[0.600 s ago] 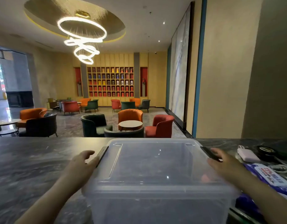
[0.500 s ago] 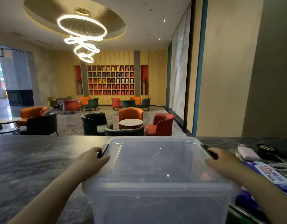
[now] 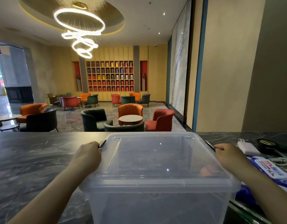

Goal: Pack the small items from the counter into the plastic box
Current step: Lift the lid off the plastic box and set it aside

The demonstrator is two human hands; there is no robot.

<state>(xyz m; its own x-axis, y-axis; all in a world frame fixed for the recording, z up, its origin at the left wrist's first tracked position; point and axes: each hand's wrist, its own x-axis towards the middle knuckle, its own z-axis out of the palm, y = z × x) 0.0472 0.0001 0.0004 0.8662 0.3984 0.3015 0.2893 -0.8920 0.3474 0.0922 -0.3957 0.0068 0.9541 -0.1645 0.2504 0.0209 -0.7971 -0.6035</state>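
- So there's a big lounge behind everything, with a ring chandelier [image 3: 81, 32], a cubby shelf wall [image 3: 110, 75] and a bunch of orange, red and dark green armchairs [image 3: 130, 110] around a small round side table [image 3: 130, 118].
- Dark marbled table [image 3: 34, 156] runs across the whole front of the view.
- The clear plastic box [image 3: 157, 199] sits on that table dead center, right up close to the camera, with its see-through lid [image 3: 155, 156] on top.
- Left hand [image 3: 88, 155] is at the left edge of the lid, fingers curled around the black latch [image 3: 102, 143] on that side, so that grip is closed on the latch.
- Right hand [image 3: 229, 156] mirrors it on the right edge, fingers curled onto the other black latch [image 3: 209, 145], grip clamped there too. The box sits between the two hands.
- Just right of the box and partly behind the right arm is a blue and white wipes pack [image 3: 270, 171] lying flat.
- Farther back on the right there's a white power bank [image 3: 247, 147], next to a round black thing [image 3: 267, 143] I can't identify.
- A coiled white cable [image 3: 279, 161] sits just in front of those two.
- Something orange [image 3: 208, 169] shows through the lid near the right hand, too blurry to tell what.
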